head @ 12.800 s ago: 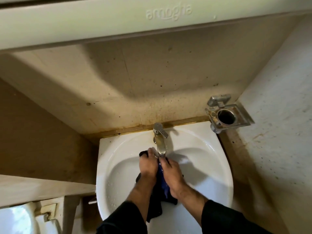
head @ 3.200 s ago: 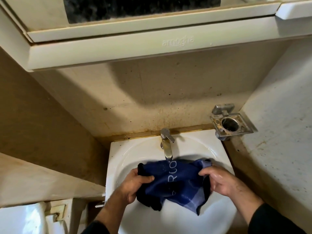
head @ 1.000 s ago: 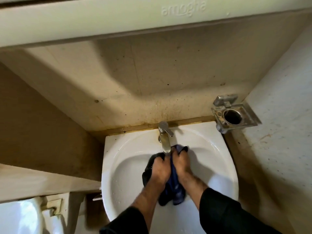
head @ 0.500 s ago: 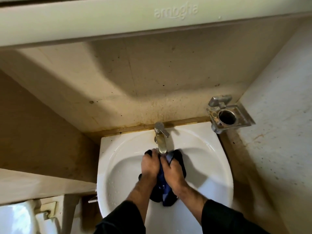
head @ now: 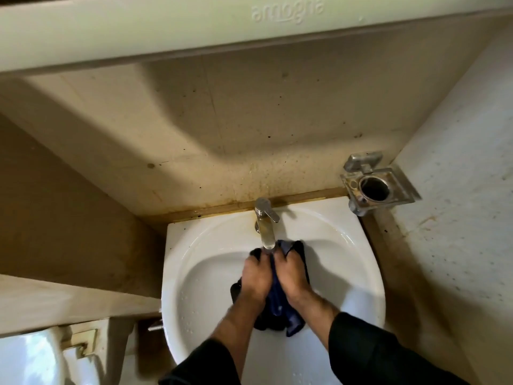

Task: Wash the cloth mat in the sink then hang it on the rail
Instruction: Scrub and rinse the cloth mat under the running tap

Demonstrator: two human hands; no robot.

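Two hands at lower centre of the frame, left hand [head: 256,276] and right hand [head: 291,273], side by side, fingers curled tight round bunched dark blue cloth mat [head: 280,309]. Wet, crumpled, hanging below the wrists inside white ceramic sink [head: 205,262], just under steel tap [head: 266,226].
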